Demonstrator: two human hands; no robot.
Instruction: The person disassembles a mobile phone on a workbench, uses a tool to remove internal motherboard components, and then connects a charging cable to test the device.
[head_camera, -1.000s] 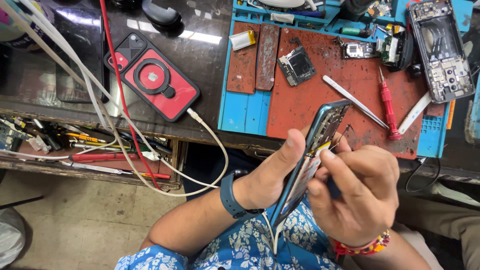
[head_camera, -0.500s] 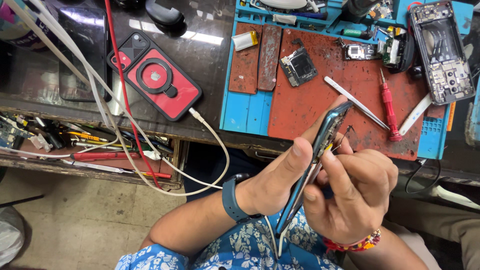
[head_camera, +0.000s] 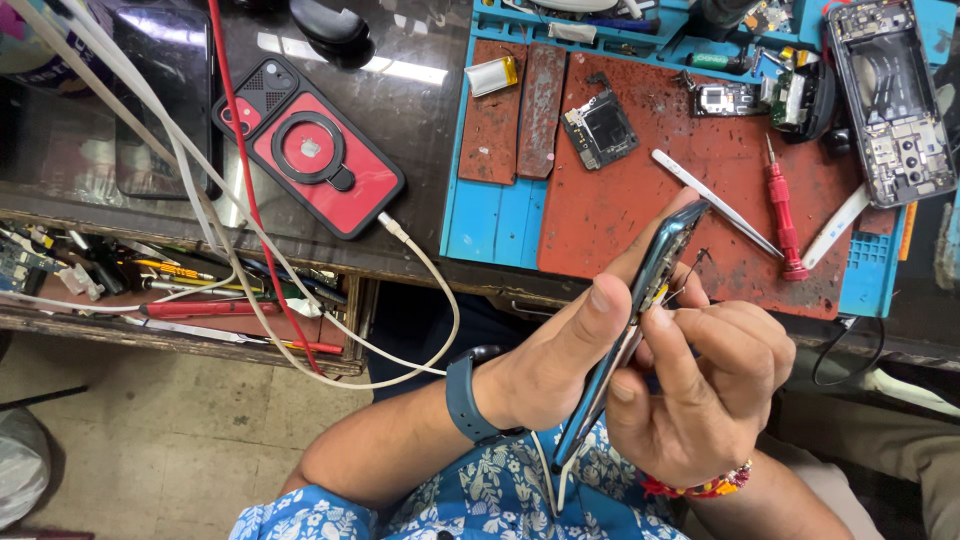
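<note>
In the head view, the left hand (head_camera: 545, 365) holds a phone (head_camera: 640, 310) on its edge, above the lap and just in front of the near edge of the bench (head_camera: 420, 110). The left grip is closed on the phone: the thumb lies along the near side and the fingers are behind it. The right hand (head_camera: 715, 395) is pressed against the right side of the phone, with its fingers pinched together at the open side. There seems to be a thin tool or part between them, but I cannot tell which. A thin dark wire curls out near the far end of the phone.

To do this step well, I think the left hand should keep the phone steady while the right fingertips make only small and light moves, because the parts inside look delicate.

On the bench, a repair mat (head_camera: 640, 200) lies just beyond the hands. It carries tweezers (head_camera: 715, 200), a red screwdriver (head_camera: 783, 210) and a small circuit board (head_camera: 598, 125). An opened phone frame (head_camera: 890, 100) lies at the far right. To the left lies a red phone case (head_camera: 310, 150) with a white cable (head_camera: 420, 300) that hangs over the bench edge, close to the left wrist. The open room is mostly over the lap; the far end of the phone is close to the bench edge.
</note>
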